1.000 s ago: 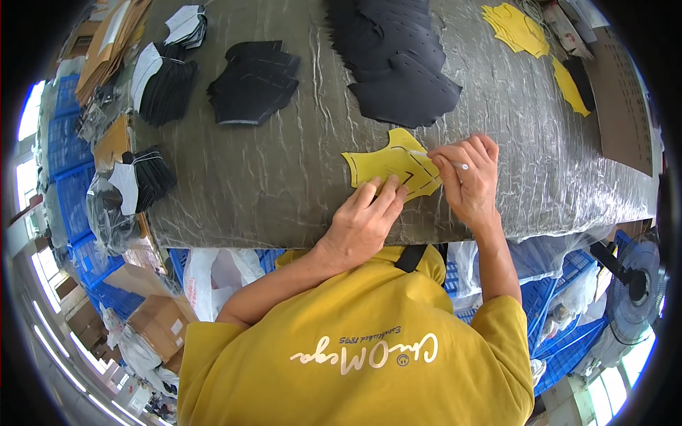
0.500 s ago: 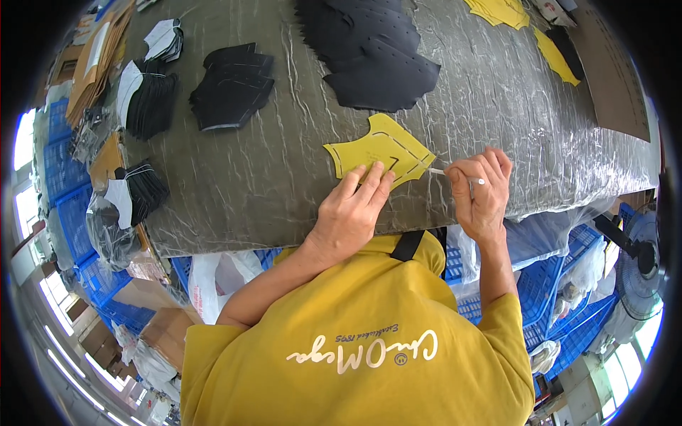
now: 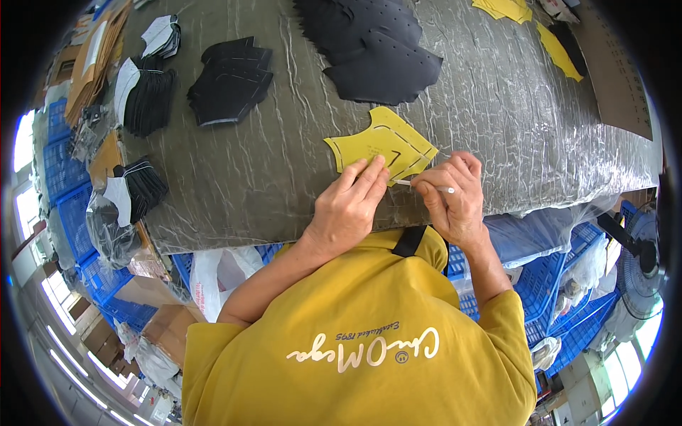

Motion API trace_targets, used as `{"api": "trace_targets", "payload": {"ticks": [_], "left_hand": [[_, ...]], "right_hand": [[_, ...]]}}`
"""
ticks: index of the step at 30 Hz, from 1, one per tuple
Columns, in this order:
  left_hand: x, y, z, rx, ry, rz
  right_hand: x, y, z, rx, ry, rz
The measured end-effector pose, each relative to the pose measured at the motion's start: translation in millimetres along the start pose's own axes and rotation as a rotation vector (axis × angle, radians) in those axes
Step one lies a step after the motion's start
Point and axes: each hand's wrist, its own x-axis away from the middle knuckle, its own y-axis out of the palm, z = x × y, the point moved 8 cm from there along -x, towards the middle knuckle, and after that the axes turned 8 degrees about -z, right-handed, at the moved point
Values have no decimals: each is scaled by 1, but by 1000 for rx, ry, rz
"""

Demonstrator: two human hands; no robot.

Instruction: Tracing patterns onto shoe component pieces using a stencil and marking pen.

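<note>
A yellow pattern template (image 3: 408, 142) with slots and dark markings lies on the table in front of me. My left hand (image 3: 347, 209) rests on its near part, fingers stretched out and pressing it flat. In my right hand (image 3: 455, 202) is a slim white pen (image 3: 403, 182), pinched between thumb and fingers. Its tip meets the template's near edge, just right of my left fingertips. Whether anything lies beneath the template is hidden.
Overlapping black leather pieces (image 3: 383, 67) lie beyond the template. A smaller black stack (image 3: 231, 85) and tied black bundles (image 3: 148, 99) are to the left. More yellow templates (image 3: 558, 53) and a brown board (image 3: 607, 78) sit far right. Blue crates (image 3: 540, 284) stand below the table edge.
My right hand and the pen have moved left and nearer, from the template's right corner to its near edge. My left hand stays on the template.
</note>
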Motion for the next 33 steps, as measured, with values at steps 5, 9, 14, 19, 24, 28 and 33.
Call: {"api": "trace_targets", "payload": {"ticks": [5,9,14,19,24,28,33], "left_hand": [[-2,-1,1,1,8,2],[-1,-1,0,18,5,-4],[0,0,0,16,9,1],[-1,0,0,11,9,1],[-1,-1,1,-14,7,-1],[1,0,3,-30,12,5],[7,-6,-8,73,-55,100]], "right_hand": [[0,-19,15,118,56,102],[0,-24,27,120,154,67],[-3,-36,37,163,168,108],[-12,-42,34,281,165,134],[-24,-17,41,160,372,21],[-24,10,39,107,396,-80],[-18,5,53,-340,525,-20]]}}
